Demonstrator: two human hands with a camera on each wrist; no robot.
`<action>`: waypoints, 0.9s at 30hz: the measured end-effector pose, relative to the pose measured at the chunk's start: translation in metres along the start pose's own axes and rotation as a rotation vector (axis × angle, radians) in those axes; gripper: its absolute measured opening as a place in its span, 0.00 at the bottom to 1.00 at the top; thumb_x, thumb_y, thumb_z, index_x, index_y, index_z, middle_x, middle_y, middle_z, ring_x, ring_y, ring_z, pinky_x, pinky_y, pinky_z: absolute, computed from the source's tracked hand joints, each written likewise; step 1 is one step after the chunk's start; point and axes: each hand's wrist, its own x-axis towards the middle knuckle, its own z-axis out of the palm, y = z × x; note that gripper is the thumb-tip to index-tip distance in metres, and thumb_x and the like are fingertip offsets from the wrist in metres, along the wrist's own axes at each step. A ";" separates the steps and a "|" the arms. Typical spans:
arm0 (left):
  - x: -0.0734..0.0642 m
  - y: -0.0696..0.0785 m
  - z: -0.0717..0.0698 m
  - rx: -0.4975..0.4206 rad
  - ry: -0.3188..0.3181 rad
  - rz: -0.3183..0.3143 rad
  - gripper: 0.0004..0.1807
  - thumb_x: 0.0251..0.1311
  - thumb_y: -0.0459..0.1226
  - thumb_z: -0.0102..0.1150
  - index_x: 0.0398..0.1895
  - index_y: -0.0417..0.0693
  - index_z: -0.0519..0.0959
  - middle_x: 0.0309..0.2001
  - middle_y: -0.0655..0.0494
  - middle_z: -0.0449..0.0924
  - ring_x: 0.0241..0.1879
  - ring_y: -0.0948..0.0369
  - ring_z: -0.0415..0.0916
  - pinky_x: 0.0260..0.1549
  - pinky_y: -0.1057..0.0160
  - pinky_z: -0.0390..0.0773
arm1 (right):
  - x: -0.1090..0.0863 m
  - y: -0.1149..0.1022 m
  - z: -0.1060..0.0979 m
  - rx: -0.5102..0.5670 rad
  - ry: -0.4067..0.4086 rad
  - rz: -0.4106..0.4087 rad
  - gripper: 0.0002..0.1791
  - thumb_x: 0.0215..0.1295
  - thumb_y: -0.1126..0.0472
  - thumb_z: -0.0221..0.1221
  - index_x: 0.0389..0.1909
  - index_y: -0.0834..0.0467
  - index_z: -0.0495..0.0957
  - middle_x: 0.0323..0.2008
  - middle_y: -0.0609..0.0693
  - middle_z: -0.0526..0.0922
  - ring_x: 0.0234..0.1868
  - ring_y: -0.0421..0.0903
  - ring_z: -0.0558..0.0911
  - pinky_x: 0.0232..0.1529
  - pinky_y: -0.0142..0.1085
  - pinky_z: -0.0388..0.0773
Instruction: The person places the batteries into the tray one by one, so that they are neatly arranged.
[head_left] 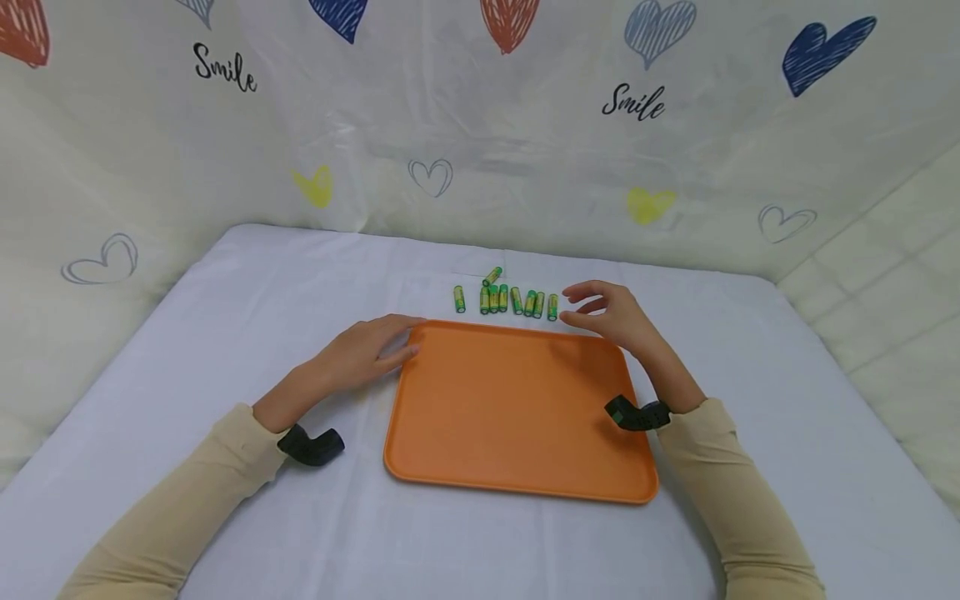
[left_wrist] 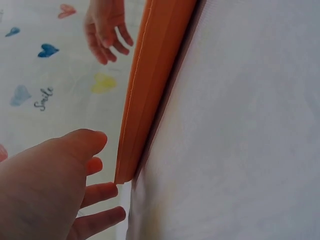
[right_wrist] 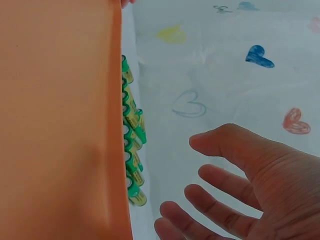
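An orange tray (head_left: 517, 408) lies flat in front of the person, with nothing on it. Behind its far edge several green and yellow batteries (head_left: 503, 298) lie in a loose row, one of them slanted behind the others. The left hand (head_left: 367, 354) is at the tray's far left corner, its fingers loosely extended by the rim. Just right of the rightmost battery (head_left: 552, 307) hovers the right hand (head_left: 611, 317), thumb and fingers apart and holding nothing. In the right wrist view, the tray's rim partly hides the batteries (right_wrist: 132, 125).
A white cloth (head_left: 300, 517) covers the table. Behind it hangs a pale sheet (head_left: 525, 125) printed with hearts and "Smile". Each wrist wears a black camera strap, the right one (head_left: 637, 414) above the tray's right edge.
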 end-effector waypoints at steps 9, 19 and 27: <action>0.000 -0.005 0.003 0.027 0.021 0.038 0.26 0.70 0.47 0.53 0.66 0.45 0.70 0.63 0.50 0.74 0.63 0.53 0.70 0.62 0.49 0.68 | 0.007 0.012 0.004 0.068 -0.007 0.037 0.26 0.64 0.60 0.65 0.61 0.65 0.73 0.60 0.64 0.74 0.54 0.59 0.78 0.52 0.49 0.78; 0.000 -0.005 0.004 0.068 0.029 0.057 0.22 0.71 0.44 0.53 0.62 0.44 0.74 0.60 0.49 0.76 0.60 0.52 0.72 0.60 0.48 0.70 | 0.017 0.024 0.009 0.202 -0.044 0.089 0.28 0.65 0.62 0.63 0.64 0.64 0.70 0.65 0.59 0.68 0.58 0.58 0.76 0.46 0.28 0.78; 0.001 -0.005 0.005 0.082 0.033 0.068 0.21 0.70 0.44 0.53 0.61 0.43 0.75 0.58 0.49 0.77 0.59 0.52 0.74 0.59 0.49 0.70 | 0.026 0.030 0.015 0.239 -0.065 0.125 0.29 0.65 0.64 0.62 0.66 0.63 0.68 0.66 0.61 0.68 0.56 0.57 0.77 0.42 0.26 0.77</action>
